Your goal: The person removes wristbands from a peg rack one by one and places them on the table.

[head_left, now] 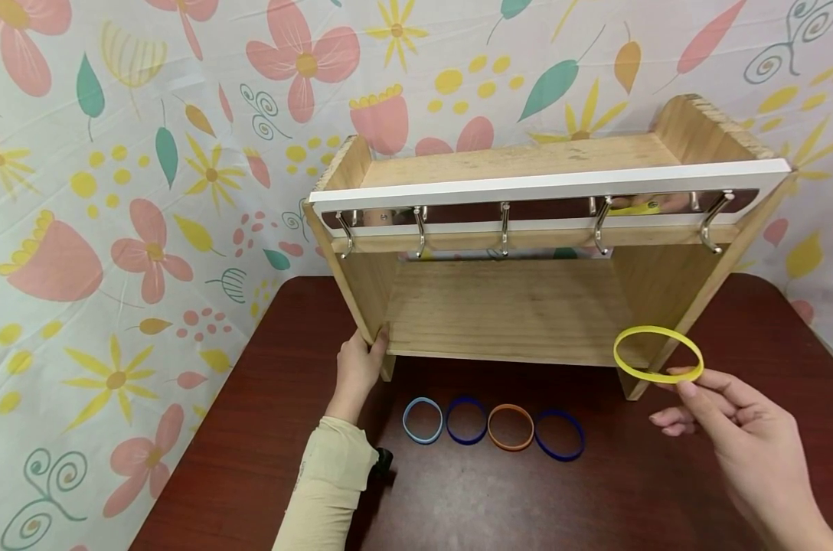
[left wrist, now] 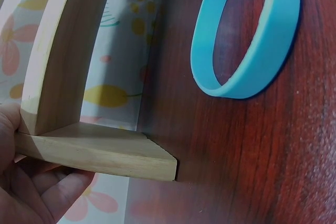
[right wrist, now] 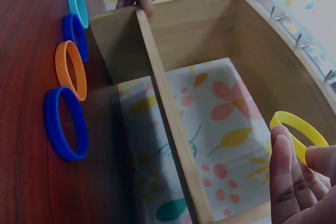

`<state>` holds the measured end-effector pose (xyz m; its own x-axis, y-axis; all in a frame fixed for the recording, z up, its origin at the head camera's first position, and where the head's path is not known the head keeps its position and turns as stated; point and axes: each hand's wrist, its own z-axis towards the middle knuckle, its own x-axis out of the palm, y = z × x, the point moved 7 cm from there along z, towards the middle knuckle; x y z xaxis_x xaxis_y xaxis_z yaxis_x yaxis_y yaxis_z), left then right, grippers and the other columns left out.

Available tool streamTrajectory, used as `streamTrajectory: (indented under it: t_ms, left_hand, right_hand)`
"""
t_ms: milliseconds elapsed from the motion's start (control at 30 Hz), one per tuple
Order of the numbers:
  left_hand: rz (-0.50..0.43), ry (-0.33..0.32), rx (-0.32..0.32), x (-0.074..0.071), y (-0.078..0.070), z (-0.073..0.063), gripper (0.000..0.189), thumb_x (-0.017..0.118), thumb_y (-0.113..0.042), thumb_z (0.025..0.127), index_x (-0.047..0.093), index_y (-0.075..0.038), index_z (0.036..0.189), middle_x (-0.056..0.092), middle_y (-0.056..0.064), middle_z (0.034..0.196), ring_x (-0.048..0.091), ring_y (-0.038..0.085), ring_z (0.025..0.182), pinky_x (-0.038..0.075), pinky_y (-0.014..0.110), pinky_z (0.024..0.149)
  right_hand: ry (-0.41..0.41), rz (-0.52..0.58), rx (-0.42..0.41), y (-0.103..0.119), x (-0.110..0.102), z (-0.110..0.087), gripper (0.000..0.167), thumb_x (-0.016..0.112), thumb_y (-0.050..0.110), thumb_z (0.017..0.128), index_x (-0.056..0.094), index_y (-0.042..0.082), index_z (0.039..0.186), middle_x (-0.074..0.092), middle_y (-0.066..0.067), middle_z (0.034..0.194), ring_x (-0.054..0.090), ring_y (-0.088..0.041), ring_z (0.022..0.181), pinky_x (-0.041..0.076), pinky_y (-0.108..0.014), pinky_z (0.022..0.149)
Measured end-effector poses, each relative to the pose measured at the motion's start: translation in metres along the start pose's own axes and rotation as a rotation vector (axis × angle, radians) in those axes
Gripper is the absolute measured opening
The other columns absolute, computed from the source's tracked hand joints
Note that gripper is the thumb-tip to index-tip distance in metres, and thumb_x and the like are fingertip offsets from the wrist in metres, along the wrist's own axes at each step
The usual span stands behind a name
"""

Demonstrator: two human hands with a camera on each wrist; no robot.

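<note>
My right hand [head_left: 747,428] pinches a yellow wristband [head_left: 658,353] between thumb and fingers, in front of the right side of a wooden shelf [head_left: 506,306]. With thumb and fingers, my left hand [head_left: 358,371] grips the shelf's lower left side panel, as the left wrist view also shows. Along the shelf's front runs a white rail with several metal hooks [head_left: 504,229]. On the table in front lie a light blue wristband [head_left: 408,430], a dark blue wristband [head_left: 451,435], an orange wristband [head_left: 511,448] and another dark blue wristband [head_left: 561,457].
The shelf stands on a dark red-brown table [head_left: 472,513]. Behind it hangs a flower-patterned cloth [head_left: 203,92]. A small black object [head_left: 383,461] sits at the left sleeve's cuff [head_left: 347,451].
</note>
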<state>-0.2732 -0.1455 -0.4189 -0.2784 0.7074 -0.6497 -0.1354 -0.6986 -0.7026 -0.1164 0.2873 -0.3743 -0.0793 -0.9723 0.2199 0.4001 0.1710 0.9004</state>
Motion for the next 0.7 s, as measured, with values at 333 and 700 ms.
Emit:
streamTrajectory:
  t_ms: [333,700]
  left_hand:
    - [-0.009,0.001,0.003,0.000,-0.001,-0.001,0.030,0.057,-0.033,0.100,0.067,-0.006,0.106,0.071,0.014,0.082,0.067,0.026,0.066,0.052,0.039,0.056]
    - [-0.006,0.000,-0.005,-0.001,-0.001,-0.001,0.030,0.057,-0.034,0.100,0.067,-0.006,0.103,0.070,0.013,0.080,0.066,0.026,0.065,0.052,0.039,0.056]
  right_hand:
    - [0.009,-0.052,0.031,-0.006,-0.002,-0.005,0.024,0.047,-0.013,0.096,0.053,-0.017,0.119,0.074,-0.011,0.090,0.070,-0.021,0.068,0.054,-0.028,0.058]
    - [0.024,-0.039,0.038,-0.011,-0.001,-0.009,0.024,0.047,-0.014,0.096,0.052,-0.019,0.119,0.073,-0.013,0.087,0.070,-0.021,0.069,0.054,-0.028,0.058]
